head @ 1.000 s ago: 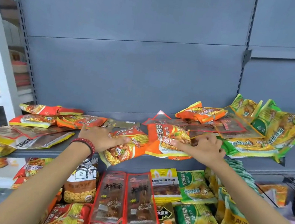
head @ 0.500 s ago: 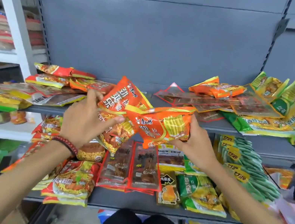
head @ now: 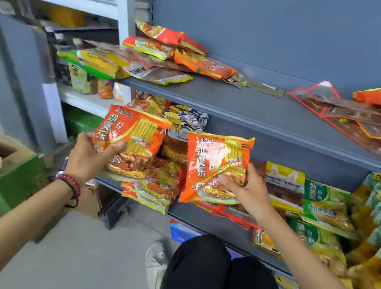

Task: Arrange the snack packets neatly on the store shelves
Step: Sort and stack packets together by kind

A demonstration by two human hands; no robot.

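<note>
Fingers (head: 114,144) of the left hand (head: 88,152) pinch the first orange packet (head: 135,134) at its lower edge, and the right hand (head: 245,187) pinches the second orange packet (head: 216,164) likewise. Both are held upright and face-out, probably to pair them. Behind, the lower shelf (head: 187,211) holds matching packets (head: 159,184); farther off, loose packets (head: 198,63) lie scattered on the upper shelf (head: 218,98).

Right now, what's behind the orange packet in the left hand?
Behind the orange packet, held by the left hand: a pile of red-yellow packets and a silver-white packet. What lies further back is covered.
</note>
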